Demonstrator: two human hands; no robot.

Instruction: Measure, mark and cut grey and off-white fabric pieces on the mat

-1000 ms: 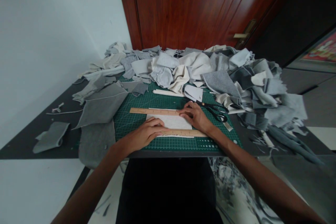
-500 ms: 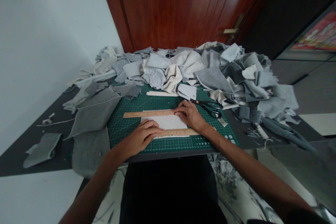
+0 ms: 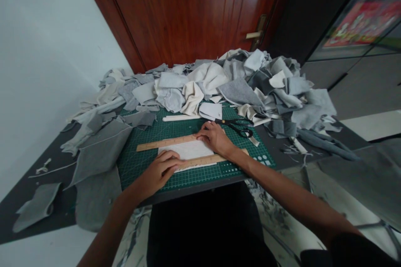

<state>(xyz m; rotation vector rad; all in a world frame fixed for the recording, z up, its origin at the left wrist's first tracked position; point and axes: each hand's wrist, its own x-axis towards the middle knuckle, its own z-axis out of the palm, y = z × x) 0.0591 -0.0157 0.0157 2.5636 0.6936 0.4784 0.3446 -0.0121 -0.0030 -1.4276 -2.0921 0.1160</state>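
A white piece of cloth [image 3: 189, 150] lies flat on a green cutting mat [image 3: 131, 167]. Two wooden rulers rest across it, roughly parallel. My left hand [image 3: 163, 167] is closed at the left end of the near ruler [image 3: 203, 160], fingertips and thumb pressed on it. Over the far ruler [image 3: 164, 142], my right hand [image 3: 215, 138] has its fingers pinched together at the ruler's edge, and its wrist passes above the near ruler. Black-handled scissors [image 3: 238, 125] lie just beyond my right hand, their blades partly hidden.
A long heap of grey and cream cloth scraps [image 3: 206, 77] lines the back of the dark table [image 3: 50, 162]. Grey cloth [image 3: 102, 146] hangs over the front edge at left. A pale card-like piece [image 3: 211, 110] lies near the scissors. Behind stands a wooden door [image 3: 188, 16].
The camera view has turned and tilted, so the whole table appears shifted left. Both hands stay on their rulers, and the rulers and white cloth keep their arrangement.
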